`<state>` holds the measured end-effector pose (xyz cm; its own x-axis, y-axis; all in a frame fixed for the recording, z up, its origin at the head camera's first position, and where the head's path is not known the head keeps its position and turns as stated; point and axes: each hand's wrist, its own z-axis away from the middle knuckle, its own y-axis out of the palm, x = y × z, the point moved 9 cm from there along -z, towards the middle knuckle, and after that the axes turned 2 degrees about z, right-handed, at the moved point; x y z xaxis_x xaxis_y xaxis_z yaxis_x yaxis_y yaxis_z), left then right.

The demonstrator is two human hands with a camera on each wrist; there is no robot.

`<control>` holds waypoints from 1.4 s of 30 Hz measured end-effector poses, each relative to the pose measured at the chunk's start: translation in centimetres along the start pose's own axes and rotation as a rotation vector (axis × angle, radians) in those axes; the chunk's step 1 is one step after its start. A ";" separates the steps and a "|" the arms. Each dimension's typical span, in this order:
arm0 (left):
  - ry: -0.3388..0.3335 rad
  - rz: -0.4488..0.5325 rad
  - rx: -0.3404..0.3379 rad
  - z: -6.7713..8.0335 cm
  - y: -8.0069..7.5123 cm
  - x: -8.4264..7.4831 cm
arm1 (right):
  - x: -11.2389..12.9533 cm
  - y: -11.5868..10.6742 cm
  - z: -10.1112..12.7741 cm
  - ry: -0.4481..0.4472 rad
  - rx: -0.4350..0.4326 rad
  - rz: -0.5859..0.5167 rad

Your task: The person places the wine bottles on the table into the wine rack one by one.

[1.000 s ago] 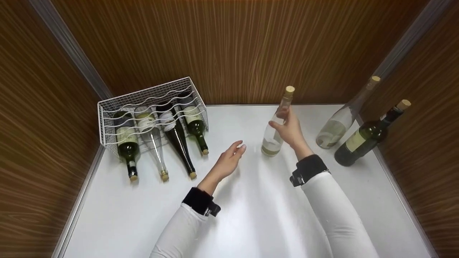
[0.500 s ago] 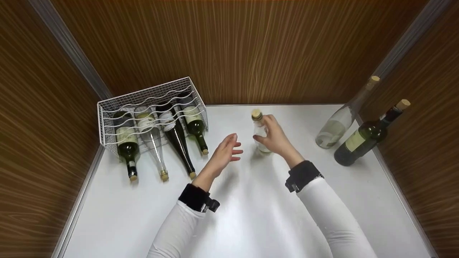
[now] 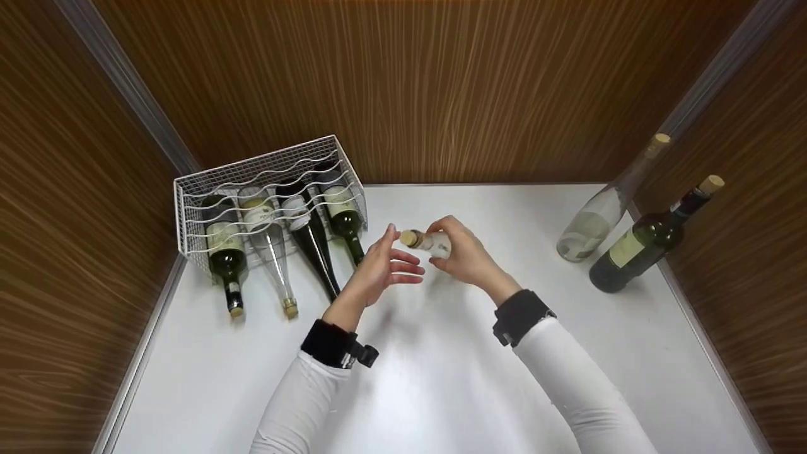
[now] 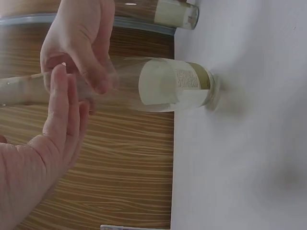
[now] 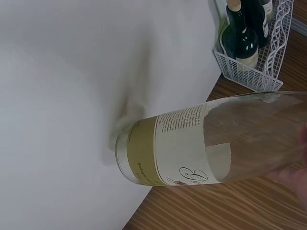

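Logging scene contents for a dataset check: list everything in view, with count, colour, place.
held bottle: 1, clear, white and olive label, in right hand
wire basket: 1, white, left on table
green bottles: 2, basket's outer slots
clear basket bottle: 1, second slot from left
dark bottle: 1, near black, third slot
standing clear bottle: 1, right on table
standing green bottle: 1, dark green, far right
corks: at least 5, tan, bottle mouths
table: 1, white, below
wall panels: 3, brown woodgrain, back and sides
sleeves: 2, white, both arms
wristbands: 2, black, both wrists
left hand: 1, bare, beside held bottle's neck
right hand: 1, bare, gripping held bottle
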<state>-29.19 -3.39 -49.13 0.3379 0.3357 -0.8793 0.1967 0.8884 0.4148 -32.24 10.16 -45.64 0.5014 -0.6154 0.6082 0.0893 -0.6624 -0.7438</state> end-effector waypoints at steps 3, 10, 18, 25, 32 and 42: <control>-0.046 0.024 -0.003 0.2 -0.6 0.1 | 0.6 0.9 0.2 -0.081 0.023 0.048; -0.176 -0.080 0.017 0.6 -1.6 1.3 | 1.5 3.3 1.2 -0.233 0.087 0.175; -0.246 -0.194 0.037 1.2 -2.1 3.1 | 1.8 5.0 1.9 -0.271 0.140 0.209; -0.220 -0.352 0.110 1.6 -1.9 4.4 | 1.7 5.9 2.3 -0.294 0.146 0.221; -0.245 -0.518 0.084 2.0 -2.3 5.9 | 1.7 6.7 2.9 -0.332 0.135 0.217; -0.274 -0.675 0.006 2.3 -3.1 7.9 | 1.1 7.5 3.7 -0.301 0.142 0.267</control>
<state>-24.96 -4.17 -56.84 0.3595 -0.3764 -0.8538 0.4486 0.8721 -0.1956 -27.80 6.11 -51.54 0.7500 -0.5911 0.2970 0.0297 -0.4185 -0.9078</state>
